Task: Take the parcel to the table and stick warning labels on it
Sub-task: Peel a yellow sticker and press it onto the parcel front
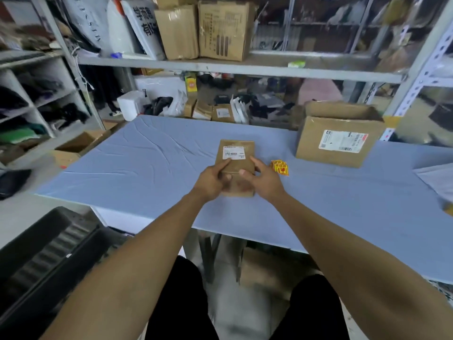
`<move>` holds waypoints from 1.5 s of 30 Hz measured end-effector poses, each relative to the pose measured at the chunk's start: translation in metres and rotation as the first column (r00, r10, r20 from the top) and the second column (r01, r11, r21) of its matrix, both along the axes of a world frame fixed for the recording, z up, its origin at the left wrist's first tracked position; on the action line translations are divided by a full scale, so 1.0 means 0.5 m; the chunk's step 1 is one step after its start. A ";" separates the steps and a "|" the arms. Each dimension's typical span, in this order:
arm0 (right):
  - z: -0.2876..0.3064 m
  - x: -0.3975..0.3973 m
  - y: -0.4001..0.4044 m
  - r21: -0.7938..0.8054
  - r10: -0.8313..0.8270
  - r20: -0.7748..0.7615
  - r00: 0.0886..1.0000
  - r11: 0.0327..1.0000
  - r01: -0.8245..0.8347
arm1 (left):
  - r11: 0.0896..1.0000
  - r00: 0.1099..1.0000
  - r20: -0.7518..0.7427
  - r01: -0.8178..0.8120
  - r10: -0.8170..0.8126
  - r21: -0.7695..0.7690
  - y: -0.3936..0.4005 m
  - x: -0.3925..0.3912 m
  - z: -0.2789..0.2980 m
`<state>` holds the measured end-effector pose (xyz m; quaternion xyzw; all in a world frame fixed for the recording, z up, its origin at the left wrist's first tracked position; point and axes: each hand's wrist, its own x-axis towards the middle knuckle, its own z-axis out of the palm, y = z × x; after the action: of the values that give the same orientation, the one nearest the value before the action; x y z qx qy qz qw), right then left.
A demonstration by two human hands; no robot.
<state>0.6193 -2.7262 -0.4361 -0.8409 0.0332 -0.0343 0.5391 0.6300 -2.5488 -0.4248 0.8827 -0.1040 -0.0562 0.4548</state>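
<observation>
Both hands (pixel 239 181) grip the parcel (pixel 235 159) beside warning labels (pixel 280 167).

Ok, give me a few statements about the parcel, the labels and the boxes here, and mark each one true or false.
1. Both hands hold the small brown parcel over the table. True: left hand, right hand.
2. The yellow warning labels lie to the left of the parcel. False: they lie on the table to its right.
3. A warning label is already stuck on the parcel's top. False: only a white barcode label shows there.
4. An open cardboard box stands on the table to the right. True.
5. The table cover is red. False: it is pale blue.
</observation>
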 end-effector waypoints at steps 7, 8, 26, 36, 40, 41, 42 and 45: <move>-0.016 0.050 0.005 -0.002 -0.009 0.017 1.000 1.000 0.009 | 0.999 0.998 0.044 -0.036 0.036 -0.014 0.009 0.054 -0.034; -0.020 0.058 0.004 -0.001 -0.010 0.021 1.000 1.000 0.010 | 0.999 0.998 0.060 -0.036 0.037 -0.013 0.011 0.063 -0.040; 0.009 0.134 -0.047 -0.540 0.071 0.067 0.995 0.841 -0.023 | 0.993 0.993 0.062 -0.096 0.101 -0.075 0.032 0.091 -0.052; -0.064 0.133 -0.003 -0.093 0.111 0.107 0.988 0.990 -0.101 | 0.999 0.989 0.145 0.042 -0.040 -0.011 0.162 0.190 -0.049; -0.055 0.139 -0.012 -0.180 0.147 0.079 0.986 0.975 -0.131 | 0.999 0.992 0.120 -0.031 0.035 -0.028 0.143 0.170 -0.049; -0.055 0.132 -0.013 -0.216 0.159 0.059 0.986 0.966 -0.143 | 0.989 0.982 0.124 -0.131 0.139 -0.074 0.132 0.153 -0.057; -0.061 0.122 -0.016 -0.248 0.162 0.049 0.986 0.958 -0.145 | 0.960 0.955 0.118 -0.259 0.271 -0.107 0.120 0.132 -0.069; -0.075 0.065 -0.044 -0.344 0.091 0.021 0.996 0.936 -0.078 | 0.886 0.870 0.175 -0.463 0.460 -0.027 0.071 0.050 -0.109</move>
<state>0.6520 -2.7482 -0.4736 -0.9218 -0.0193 -0.0317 0.3859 0.6551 -2.5135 -0.4792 0.8870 0.0702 0.1317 0.4370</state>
